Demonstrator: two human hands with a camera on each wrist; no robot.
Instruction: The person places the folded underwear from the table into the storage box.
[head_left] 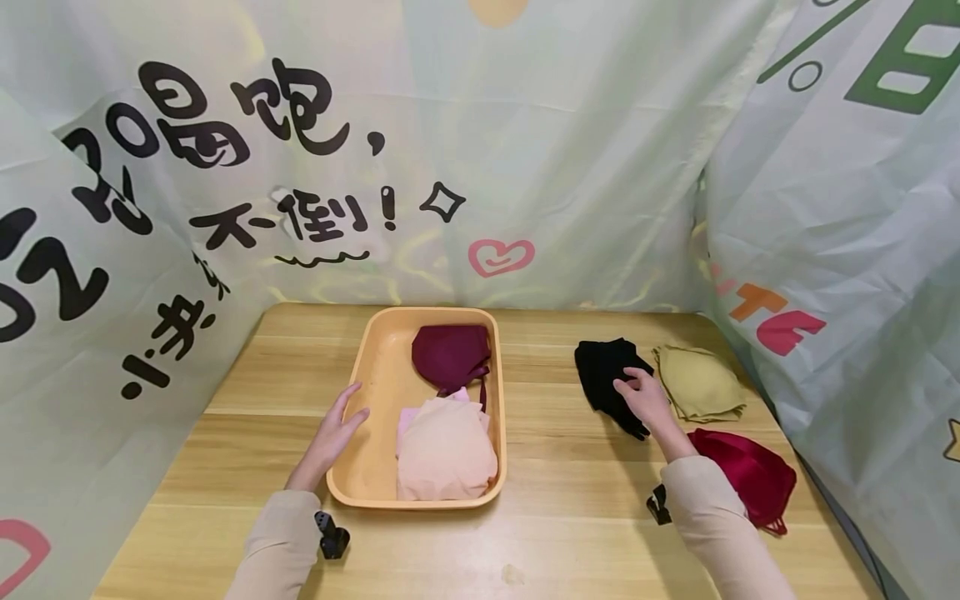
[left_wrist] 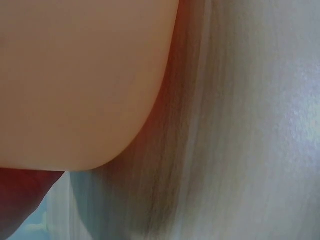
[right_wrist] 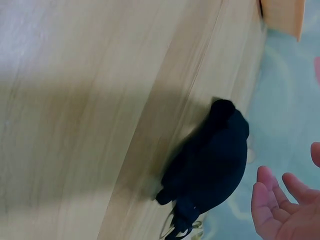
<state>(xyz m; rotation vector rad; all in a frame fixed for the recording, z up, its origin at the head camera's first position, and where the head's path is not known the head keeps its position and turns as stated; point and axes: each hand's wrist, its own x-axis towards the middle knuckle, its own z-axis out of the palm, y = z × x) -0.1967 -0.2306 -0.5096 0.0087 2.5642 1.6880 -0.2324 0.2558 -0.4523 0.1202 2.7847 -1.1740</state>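
Observation:
In the head view my left hand [head_left: 332, 435] is at the left rim of an orange plastic tray [head_left: 501, 417], fingers loosely spread; whether it bears on the rim I cannot tell. The left wrist view shows the tray's rounded corner [left_wrist: 90, 100] and part of one finger [left_wrist: 25, 195]. My right hand [head_left: 651, 406] hovers near a folded black bra [head_left: 603, 375], fingers spread and slightly bent, holding nothing. From the right wrist that black bra [right_wrist: 215, 160] appears with thin straps, apart from the fingers [right_wrist: 265, 195].
Inside the tray lie a maroon folded bra [head_left: 450, 354] and a pale pink one [head_left: 446, 450] over a lilac piece [head_left: 407, 419]. A yellow folded garment [head_left: 697, 383] and a red satin bra [head_left: 750, 475] lie at right. Printed cloth [head_left: 600, 167] hangs behind the wooden table [head_left: 555, 500].

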